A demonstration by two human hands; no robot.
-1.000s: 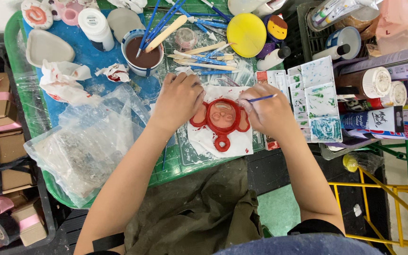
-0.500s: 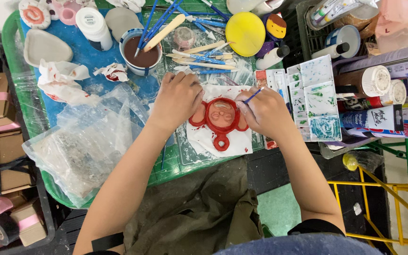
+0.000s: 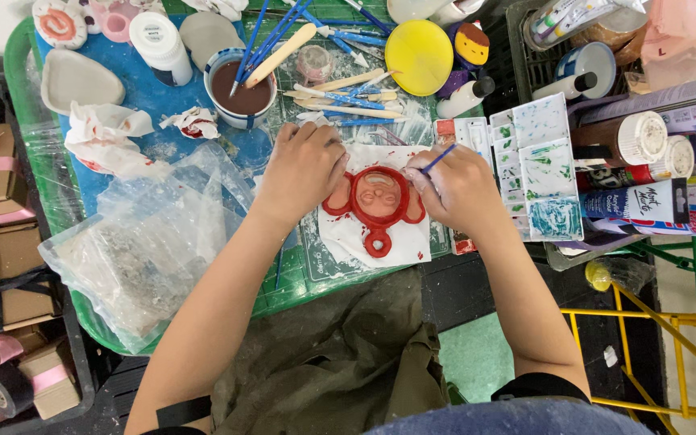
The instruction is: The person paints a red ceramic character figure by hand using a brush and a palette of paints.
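Note:
A red monkey-shaped clay figure (image 3: 377, 204) lies on white tissue (image 3: 340, 240) on a green cutting mat. My left hand (image 3: 304, 167) rests on the tissue at the figure's left side, fingers curled against its edge. My right hand (image 3: 457, 187) holds a thin blue paintbrush (image 3: 438, 159) whose tip points down at the figure's upper right rim. A white paint palette (image 3: 540, 173) with green and blue smears lies just right of my right hand.
A cup of brown water (image 3: 240, 90) full of brushes stands behind the figure. A crumpled clear plastic bag (image 3: 155, 242) lies at left, paint bottles and tubes (image 3: 662, 161) at right, a yellow lid (image 3: 419, 56) and loose wooden tools (image 3: 348, 97) behind. Cardboard boxes sit at far left.
My right hand has shifted the brush slightly along the figure's upper right edge. My left hand stays on the tissue at the figure's left.

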